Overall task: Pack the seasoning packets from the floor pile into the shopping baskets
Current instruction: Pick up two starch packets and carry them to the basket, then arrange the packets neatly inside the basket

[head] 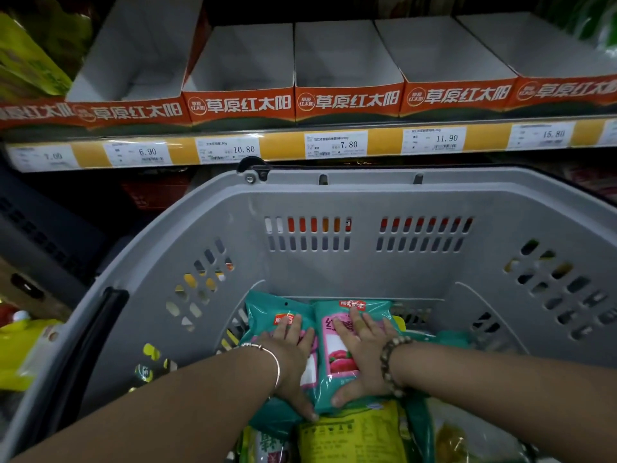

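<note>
Two teal and pink seasoning packets lie side by side at the bottom of a grey shopping basket (334,202). My left hand (290,355) lies flat on the left packet (267,315), fingers straight, thumb at its near edge. My right hand (364,355) lies flat on the right packet (337,349), fingers spread on top and thumb along its near edge. A yellow packet (350,436) and other packets lie nearer to me in the basket, partly hidden under my forearms.
Behind the basket runs a shelf (300,145) with price tags and a row of empty red and white display boxes (347,61). Yellow packets (20,349) lie outside the basket at the left. A black basket handle (96,329) lies along the left rim.
</note>
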A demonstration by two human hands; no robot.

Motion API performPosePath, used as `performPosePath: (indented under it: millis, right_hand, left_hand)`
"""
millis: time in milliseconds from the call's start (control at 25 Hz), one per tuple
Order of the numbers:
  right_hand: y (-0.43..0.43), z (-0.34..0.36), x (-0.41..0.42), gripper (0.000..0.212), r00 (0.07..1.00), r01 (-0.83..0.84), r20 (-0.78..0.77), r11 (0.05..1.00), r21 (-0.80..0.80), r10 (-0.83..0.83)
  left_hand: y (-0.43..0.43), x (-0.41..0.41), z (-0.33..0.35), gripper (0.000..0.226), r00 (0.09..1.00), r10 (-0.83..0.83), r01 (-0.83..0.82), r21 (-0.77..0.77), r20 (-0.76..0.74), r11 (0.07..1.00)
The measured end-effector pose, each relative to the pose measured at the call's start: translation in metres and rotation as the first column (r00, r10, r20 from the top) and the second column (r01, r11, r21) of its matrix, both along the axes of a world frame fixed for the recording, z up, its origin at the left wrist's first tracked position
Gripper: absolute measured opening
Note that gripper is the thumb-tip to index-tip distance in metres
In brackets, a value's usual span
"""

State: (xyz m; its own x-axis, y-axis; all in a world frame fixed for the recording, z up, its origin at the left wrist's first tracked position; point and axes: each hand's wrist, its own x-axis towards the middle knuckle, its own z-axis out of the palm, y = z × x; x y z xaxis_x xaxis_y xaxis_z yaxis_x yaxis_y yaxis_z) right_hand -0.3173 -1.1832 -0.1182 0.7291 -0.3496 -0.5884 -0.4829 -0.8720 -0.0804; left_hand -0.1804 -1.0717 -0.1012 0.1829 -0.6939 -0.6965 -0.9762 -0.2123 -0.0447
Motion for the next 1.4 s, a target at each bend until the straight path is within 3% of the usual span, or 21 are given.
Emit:
performPosePath:
  millis: [160, 280, 440, 560, 640, 720, 840, 960, 1120, 1240, 1400]
  right_hand:
    - [-0.003, 0.004, 0.003, 0.127, 0.999, -0.011, -0.052, 1.0, -0.005, 0.01]
    - [-0.008, 0.022, 0.009, 0.119, 0.995, -0.011, -0.102, 0.999, 0.049, 0.016]
    - [-0.013, 0.064, 0.01, 0.098, 0.995, 0.049, 0.078, 0.991, 0.127, -0.06]
    - [-0.007, 0.107, 0.008, 0.084, 0.96, 0.07, 0.27, 0.996, 0.05, -0.081]
    - [0.004, 0.141, 0.011, 0.077, 0.901, 0.075, 0.429, 0.997, -0.011, -0.063]
    - [0.021, 0.174, 0.02, 0.072, 0.801, 0.076, 0.597, 0.997, -0.022, -0.048]
    - [0.059, 0.213, 0.049, 0.065, 0.642, 0.022, 0.766, 1.0, 0.003, -0.017]
    - [0.111, 0.241, 0.088, 0.06, 0.523, -0.085, 0.851, 0.996, 0.01, 0.036]
    - [0.191, 0.254, 0.142, 0.064, 0.529, -0.232, 0.829, 0.971, -0.065, 0.182]
    - [0.243, 0.243, 0.179, 0.066, 0.602, -0.312, 0.717, 0.93, -0.196, 0.353]
    - [0.298, 0.207, 0.221, 0.062, 0.712, -0.367, 0.532, 0.889, -0.274, 0.458]
  left_hand:
    - [-0.006, 0.005, 0.004, 0.13, 0.999, -0.001, 0.002, 0.009, -0.036, 1.0]
    - [-0.016, 0.004, 0.021, 0.112, 0.999, -0.028, 0.029, 0.033, -0.042, 0.999]
    - [-0.027, 0.009, 0.073, 0.059, 0.996, -0.007, 0.004, -0.029, -0.092, 1.0]
    - [-0.019, 0.018, 0.13, 0.055, 0.997, 0.029, -0.044, -0.242, -0.067, 0.969]
    - [0.002, 0.025, 0.167, 0.055, 0.998, 0.049, -0.062, -0.512, -0.039, 0.857]
    - [0.034, 0.033, 0.197, 0.053, 0.992, 0.089, -0.128, -0.732, -0.092, 0.669]
    - [0.096, 0.05, 0.23, 0.05, 0.978, 0.143, -0.2, -0.874, -0.151, 0.443]
    - [0.164, 0.072, 0.244, 0.052, 0.958, 0.227, -0.241, -0.915, -0.172, 0.323]
    - [0.261, 0.104, 0.234, 0.064, 0.907, 0.396, -0.276, -0.913, -0.145, 0.299]
    - [0.324, 0.126, 0.21, 0.066, 0.853, 0.504, -0.313, -0.905, -0.135, 0.288]
    - [0.39, 0.146, 0.159, 0.062, 0.783, 0.597, -0.418, -0.86, -0.176, 0.294]
